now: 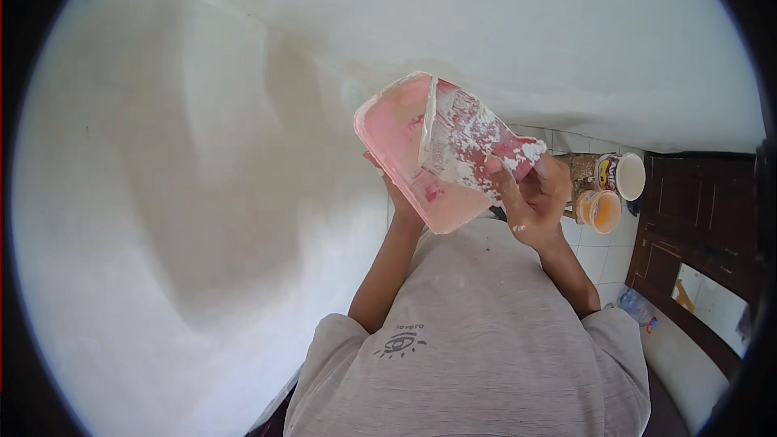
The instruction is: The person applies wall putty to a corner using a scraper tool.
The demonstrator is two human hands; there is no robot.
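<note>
My left hand [398,194] supports a pink plastic tray [395,123] from beneath and along its left side. Most of its fingers are hidden behind the tray. A reddish putty scraper [468,131] with a broad, flat blade lies across the tray's right part, smeared with white paste. My right hand [536,204] grips the scraper's narrow end, the thumb on top and the other fingers curled below. White lumps cling to that end, and a little paste marks the hand. The blade's edge touches or hovers just over the tray; I cannot tell which.
A pale wall [202,218] rises close on the left and ahead. To the right, a white bucket [630,176] and an orange tub [600,212] stand by a stained wooden stand [579,168]. Beyond are a dark wooden door [684,198], tiled floor [595,263] and a plastic bag [634,304].
</note>
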